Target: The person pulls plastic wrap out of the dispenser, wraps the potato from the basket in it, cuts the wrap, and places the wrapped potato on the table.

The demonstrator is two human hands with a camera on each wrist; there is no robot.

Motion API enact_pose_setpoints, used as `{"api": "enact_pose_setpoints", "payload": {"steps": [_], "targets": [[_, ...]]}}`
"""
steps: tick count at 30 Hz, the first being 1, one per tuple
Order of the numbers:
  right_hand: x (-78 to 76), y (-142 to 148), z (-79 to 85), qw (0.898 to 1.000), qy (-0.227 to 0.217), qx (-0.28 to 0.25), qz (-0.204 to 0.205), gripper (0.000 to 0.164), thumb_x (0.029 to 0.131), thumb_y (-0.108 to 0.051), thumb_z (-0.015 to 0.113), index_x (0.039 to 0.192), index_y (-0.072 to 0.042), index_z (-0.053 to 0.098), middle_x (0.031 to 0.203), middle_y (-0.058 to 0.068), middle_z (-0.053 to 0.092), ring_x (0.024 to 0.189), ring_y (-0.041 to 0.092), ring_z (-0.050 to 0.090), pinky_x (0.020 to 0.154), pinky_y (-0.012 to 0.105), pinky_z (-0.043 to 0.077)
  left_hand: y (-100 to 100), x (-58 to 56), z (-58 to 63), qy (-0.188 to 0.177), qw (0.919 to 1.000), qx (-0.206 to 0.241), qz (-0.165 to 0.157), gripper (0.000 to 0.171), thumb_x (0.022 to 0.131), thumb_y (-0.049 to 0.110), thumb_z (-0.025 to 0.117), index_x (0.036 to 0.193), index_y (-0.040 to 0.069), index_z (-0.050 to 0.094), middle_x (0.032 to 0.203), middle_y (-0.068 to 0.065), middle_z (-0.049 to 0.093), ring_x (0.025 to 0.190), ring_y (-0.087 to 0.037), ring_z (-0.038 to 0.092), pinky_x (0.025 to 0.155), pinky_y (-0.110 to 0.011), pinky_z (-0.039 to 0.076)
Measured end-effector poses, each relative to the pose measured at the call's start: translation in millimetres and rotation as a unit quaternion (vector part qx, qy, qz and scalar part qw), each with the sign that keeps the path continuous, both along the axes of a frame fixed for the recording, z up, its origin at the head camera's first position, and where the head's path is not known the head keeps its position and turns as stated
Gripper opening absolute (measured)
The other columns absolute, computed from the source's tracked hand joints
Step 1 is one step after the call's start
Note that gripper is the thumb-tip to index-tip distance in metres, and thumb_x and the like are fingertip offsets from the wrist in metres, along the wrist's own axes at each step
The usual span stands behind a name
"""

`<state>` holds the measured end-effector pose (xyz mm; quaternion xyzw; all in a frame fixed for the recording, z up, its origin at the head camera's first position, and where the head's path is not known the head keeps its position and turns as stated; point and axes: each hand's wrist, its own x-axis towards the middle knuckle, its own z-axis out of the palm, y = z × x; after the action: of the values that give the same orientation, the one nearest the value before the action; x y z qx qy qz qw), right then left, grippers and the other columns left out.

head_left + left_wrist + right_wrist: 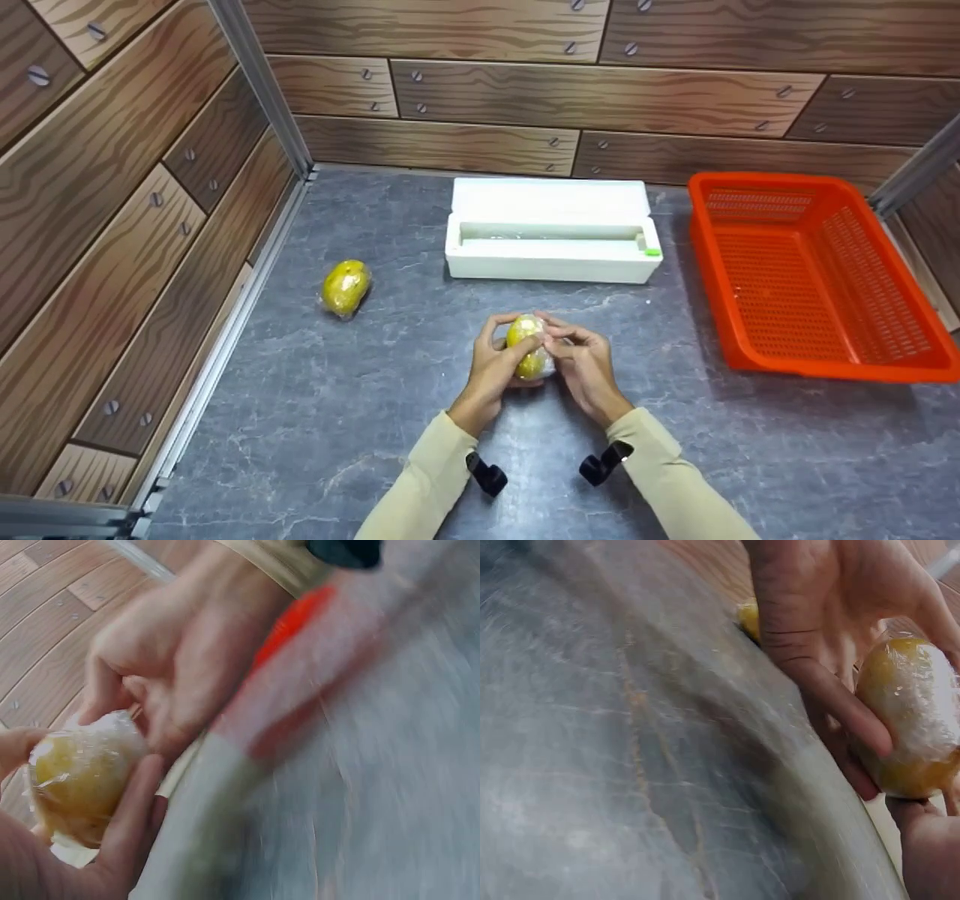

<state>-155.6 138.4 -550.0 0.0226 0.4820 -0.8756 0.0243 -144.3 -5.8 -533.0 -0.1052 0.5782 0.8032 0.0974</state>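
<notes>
A yellow mango (523,330) wrapped in clear cling film is held between both hands, above the grey surface. My left hand (491,371) grips it from the left, with its thumb across the top. From the right, my right hand (587,369) pinches at the film with thumb and fingers on the mango's side. Wrinkled, shiny film covers the fruit (84,772) in the left wrist view. Farther left lies a second film-wrapped mango (346,288), touched by neither hand.
A long white box (551,268) with its lid raised and a green piece at its right end stands beyond the hands. An orange perforated basket (739,330) sits at the right. Wood-patterned walls (480,94) border the back and left.
</notes>
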Motion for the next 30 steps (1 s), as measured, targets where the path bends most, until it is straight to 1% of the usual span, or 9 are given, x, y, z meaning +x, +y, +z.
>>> {"api": "enact_pose_setpoints", "payload": {"steps": [2,4,8,13,16,19,22,27,30], "targets": [[1.2,-3.2,-1.8,0.999,0.016,0.025,0.016,0.022,0.085,0.02,0.059,0.098,0.008,0.072,0.128,0.024,0.065,0.118,0.026,0.064,0.101,0.036,0.051,-7.1,-1.0,-2.7,0.053,0.9951,-0.08,0.024,0.049,0.079,0.017,0.081,0.124,0.014,0.061,0.109,-0.018,0.064,0.084,-0.028,0.069,0.065,-0.043,0.062],[1.9,-5.4,-3.7,0.997,0.036,0.059,0.03,0.025,0.087,0.017,0.061,0.111,0.014,0.068,0.132,0.027,0.062,0.12,0.028,0.063,0.101,0.035,0.051,-19.1,-4.1,-3.3,0.103,0.9765,-0.183,0.049,0.047,0.077,0.018,0.082,0.121,0.015,0.064,0.103,-0.014,0.066,0.083,-0.024,0.066,0.067,-0.037,0.059],[3.4,-4.9,-7.0,0.992,0.055,0.104,0.041,0.038,0.089,0.014,0.063,0.126,0.02,0.056,0.135,0.032,0.057,0.125,0.039,0.058,0.102,0.035,0.05,-55.3,-16.3,-2.7,0.167,0.9068,-0.372,0.105,0.047,0.075,0.018,0.082,0.12,0.018,0.066,0.098,-0.007,0.069,0.082,-0.023,0.062,0.068,-0.035,0.05],[4.9,2.7,-8.6,0.989,0.057,0.128,0.036,0.038,0.088,0.015,0.062,0.126,0.019,0.057,0.134,0.033,0.057,0.124,0.042,0.059,0.1,0.035,0.051,-104.6,-33.6,-1.2,0.168,0.8256,-0.519,0.144,0.05,0.076,0.016,0.082,0.123,0.018,0.067,0.098,-0.011,0.069,0.081,-0.028,0.062,0.068,-0.042,0.05],[4.9,7.8,-8.7,0.988,0.06,0.136,0.03,0.036,0.088,0.016,0.062,0.124,0.019,0.058,0.133,0.032,0.058,0.12,0.038,0.062,0.1,0.038,0.051,-128.7,-43.0,-2.4,0.161,0.7799,-0.584,0.159,0.05,0.077,0.017,0.083,0.124,0.018,0.067,0.106,-0.015,0.068,0.091,-0.035,0.063,0.075,-0.047,0.051],[4.5,12.8,-8.1,0.988,0.059,0.138,0.026,0.034,0.088,0.016,0.062,0.122,0.019,0.059,0.132,0.033,0.058,0.117,0.036,0.065,0.1,0.042,0.051,-144.9,-51.5,-5.0,0.164,0.7394,-0.632,0.163,0.048,0.079,0.017,0.082,0.124,0.016,0.066,0.118,-0.017,0.065,0.101,-0.041,0.06,0.084,-0.053,0.05],[3.8,16.0,-7.8,0.988,0.054,0.142,0.022,0.033,0.089,0.015,0.063,0.121,0.018,0.06,0.131,0.032,0.06,0.114,0.034,0.066,0.099,0.044,0.051,-154.5,-58.2,-8.2,0.172,0.7061,-0.669,0.157,0.046,0.081,0.014,0.078,0.124,0.015,0.064,0.128,-0.02,0.059,0.108,-0.045,0.055,0.08,-0.056,0.053],[4.5,18.5,-7.5,0.989,0.05,0.136,0.022,0.032,0.09,0.014,0.062,0.121,0.018,0.061,0.131,0.031,0.06,0.112,0.033,0.068,0.097,0.043,0.052,-159.1,-65.9,-14.2,0.19,0.6588,-0.714,0.142,0.037,0.083,0.007,0.073,0.118,0.014,0.063,0.129,-0.022,0.05,0.107,-0.045,0.052,0.063,-0.058,0.056],[5.6,19.5,-7.1,0.99,0.045,0.132,0.024,0.031,0.091,0.012,0.062,0.121,0.019,0.06,0.131,0.029,0.061,0.112,0.032,0.068,0.097,0.041,0.053,-159.1,-69.2,-18.6,0.212,0.6198,-0.743,0.138,0.036,0.083,0.005,0.072,0.117,0.013,0.063,0.125,-0.022,0.052,0.104,-0.044,0.054,0.058,-0.056,0.056]]}}
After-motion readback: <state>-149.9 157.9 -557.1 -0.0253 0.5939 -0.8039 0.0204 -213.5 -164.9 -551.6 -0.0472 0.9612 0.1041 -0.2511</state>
